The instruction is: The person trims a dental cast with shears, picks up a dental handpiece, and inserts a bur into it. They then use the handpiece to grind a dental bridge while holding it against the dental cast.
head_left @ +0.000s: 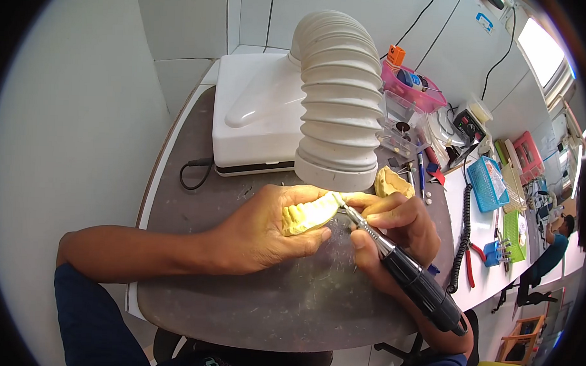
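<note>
My left hand (265,230) is closed round a yellowish dental model (308,214), with a row of teeth showing on its left part. In my right hand (401,235) is a black and silver rotary handpiece (415,277), slanting up and left. Its tip meets the right end of the model or lies very close to it. Just above both hands hangs the mouth of a white ribbed suction hose (339,107). A second yellowish model (393,182) rests on the grey bench top (237,310), behind my right hand.
The hose joins a white machine (257,111) at the back. To the right are a pink basket (414,87), a blue basket (488,183), a black coiled cord (462,237), red pliers (473,263) and pens. Another person (547,256) sits far right.
</note>
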### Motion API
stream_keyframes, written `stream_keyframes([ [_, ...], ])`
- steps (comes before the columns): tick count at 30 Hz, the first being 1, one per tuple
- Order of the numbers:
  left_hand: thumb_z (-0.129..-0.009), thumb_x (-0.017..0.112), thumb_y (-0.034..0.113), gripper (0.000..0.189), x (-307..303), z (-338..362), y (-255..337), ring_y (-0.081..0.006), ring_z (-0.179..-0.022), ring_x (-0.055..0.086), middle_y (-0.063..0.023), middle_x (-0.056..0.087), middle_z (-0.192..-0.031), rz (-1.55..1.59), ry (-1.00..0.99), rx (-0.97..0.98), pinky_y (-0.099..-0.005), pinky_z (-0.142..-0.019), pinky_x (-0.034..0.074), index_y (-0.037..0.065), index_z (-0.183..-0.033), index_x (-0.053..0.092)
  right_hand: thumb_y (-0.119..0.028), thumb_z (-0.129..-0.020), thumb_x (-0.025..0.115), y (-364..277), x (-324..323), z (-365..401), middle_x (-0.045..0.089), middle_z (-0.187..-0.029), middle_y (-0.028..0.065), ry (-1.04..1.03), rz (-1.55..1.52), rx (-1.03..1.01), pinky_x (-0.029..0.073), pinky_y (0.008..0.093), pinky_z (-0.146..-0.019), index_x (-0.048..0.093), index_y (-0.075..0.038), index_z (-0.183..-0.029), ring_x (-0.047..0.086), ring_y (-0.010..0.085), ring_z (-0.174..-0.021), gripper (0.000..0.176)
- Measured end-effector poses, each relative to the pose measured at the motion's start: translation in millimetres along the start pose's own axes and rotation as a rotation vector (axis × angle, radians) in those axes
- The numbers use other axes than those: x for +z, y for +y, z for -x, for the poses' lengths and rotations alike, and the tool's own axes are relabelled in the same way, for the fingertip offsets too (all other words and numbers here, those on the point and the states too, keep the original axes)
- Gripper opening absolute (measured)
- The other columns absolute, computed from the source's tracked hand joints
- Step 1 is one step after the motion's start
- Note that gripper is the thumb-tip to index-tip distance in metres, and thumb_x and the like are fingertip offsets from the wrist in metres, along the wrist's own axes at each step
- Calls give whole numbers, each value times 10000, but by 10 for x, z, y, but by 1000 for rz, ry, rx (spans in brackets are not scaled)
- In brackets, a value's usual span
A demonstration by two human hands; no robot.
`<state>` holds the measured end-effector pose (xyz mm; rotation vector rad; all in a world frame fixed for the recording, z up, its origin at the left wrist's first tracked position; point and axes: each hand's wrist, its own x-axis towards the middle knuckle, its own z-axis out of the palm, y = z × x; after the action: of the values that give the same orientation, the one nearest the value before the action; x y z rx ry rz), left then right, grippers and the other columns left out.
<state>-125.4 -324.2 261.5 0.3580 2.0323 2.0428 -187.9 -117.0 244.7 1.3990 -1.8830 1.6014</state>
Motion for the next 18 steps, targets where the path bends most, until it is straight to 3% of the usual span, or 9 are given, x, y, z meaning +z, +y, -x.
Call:
stream_keyframes([
  [18,-946,644,138,416,0,1,-10,-11,-698,505,50,569,-812,-4,-24,9,-208,-627,446,-33,-1313,547,-4,-714,786,-8,-33,-9,657,-766,158,-24,1,-12,572,321,-728,571,29,-885,733,283,-839,277],
])
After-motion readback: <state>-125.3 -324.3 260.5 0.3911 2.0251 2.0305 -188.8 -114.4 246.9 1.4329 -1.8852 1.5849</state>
